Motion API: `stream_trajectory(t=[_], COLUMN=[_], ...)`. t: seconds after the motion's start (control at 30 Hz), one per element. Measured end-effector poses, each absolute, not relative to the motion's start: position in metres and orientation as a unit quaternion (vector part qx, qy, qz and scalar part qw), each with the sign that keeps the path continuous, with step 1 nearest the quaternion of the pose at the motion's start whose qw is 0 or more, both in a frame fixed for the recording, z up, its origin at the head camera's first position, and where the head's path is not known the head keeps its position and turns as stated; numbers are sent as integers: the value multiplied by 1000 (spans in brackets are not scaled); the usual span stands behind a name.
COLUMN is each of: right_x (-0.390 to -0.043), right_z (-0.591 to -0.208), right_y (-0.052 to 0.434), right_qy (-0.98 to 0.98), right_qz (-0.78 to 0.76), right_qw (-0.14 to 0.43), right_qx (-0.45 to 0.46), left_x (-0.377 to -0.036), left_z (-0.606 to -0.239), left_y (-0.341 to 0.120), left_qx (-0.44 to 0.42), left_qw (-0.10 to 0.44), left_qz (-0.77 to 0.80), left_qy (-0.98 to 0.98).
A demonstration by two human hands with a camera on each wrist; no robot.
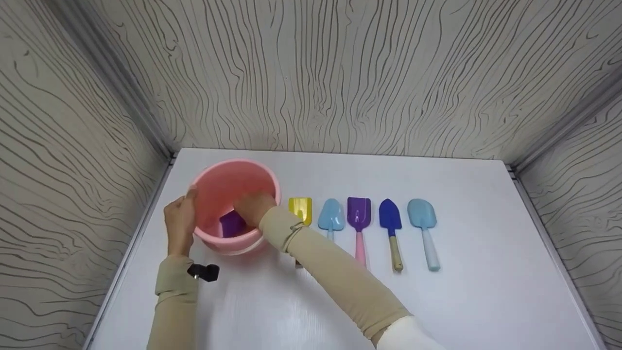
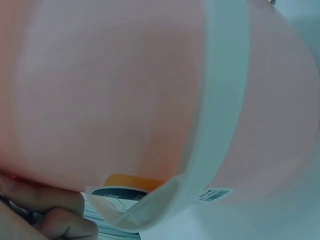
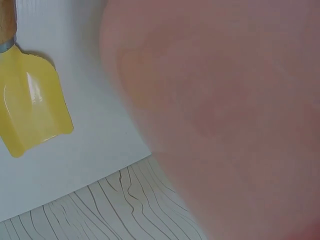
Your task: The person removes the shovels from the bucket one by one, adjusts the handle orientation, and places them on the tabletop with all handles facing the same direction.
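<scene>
- White worktop, enclosed by wavy-grained panels, is noted as the work surface.
- A pink bucket stands at the far left; its left rim is gripped by the left hand, fingers curled round it.
- The right hand is reached inside the bucket at a purple shovel; whether its fingers are clenched on it cannot be told.
- Laid in a row to the right: yellow shovel, light blue shovel, purple shovel with pink handle, dark blue shovel, pale blue shovel.
- Step judged in hand: a shovel being set in the bucket.
- Next move judged to call for release, withdrawal, and a reach to the yellow shovel, the bucket being steadied.
</scene>
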State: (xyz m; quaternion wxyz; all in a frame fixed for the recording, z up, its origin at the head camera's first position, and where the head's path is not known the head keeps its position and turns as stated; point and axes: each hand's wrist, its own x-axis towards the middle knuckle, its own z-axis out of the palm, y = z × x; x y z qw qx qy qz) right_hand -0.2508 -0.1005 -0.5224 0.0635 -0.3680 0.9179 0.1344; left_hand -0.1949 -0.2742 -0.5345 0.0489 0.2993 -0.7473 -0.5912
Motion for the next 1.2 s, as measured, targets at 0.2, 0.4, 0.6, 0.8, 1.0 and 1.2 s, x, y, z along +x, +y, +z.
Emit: stream_trajectory(t=[0.2, 0.4, 0.6, 0.8, 1.0, 1.2], right_x=[-251, -251, -273, -287, -275, -254], right_z=[-521, -522, -560, -593, -565, -524], right_y=[-103, -102, -113, -120, -114, -107], right_qy=[923, 932, 920, 933, 929, 928], right_qz=[134, 22, 81, 59, 124, 148], right_qw=[109, 150, 171, 177, 110, 89], right_qx=[-345, -329, -344, -309, -331, -331], left_x=[-195, -193, -194, -193, -194, -196], left_z=[-536, -535, -536, -538, -538, -535], left_y=[-274, -275, -274, -272, -271, -272], left_qx=[304, 303, 299, 300, 297, 305], left_qw=[58, 54, 46, 44, 60, 51], left_qz=[-592, -593, -598, -608, -595, -587], left_qy=[-744, -744, -742, -734, -744, -748])
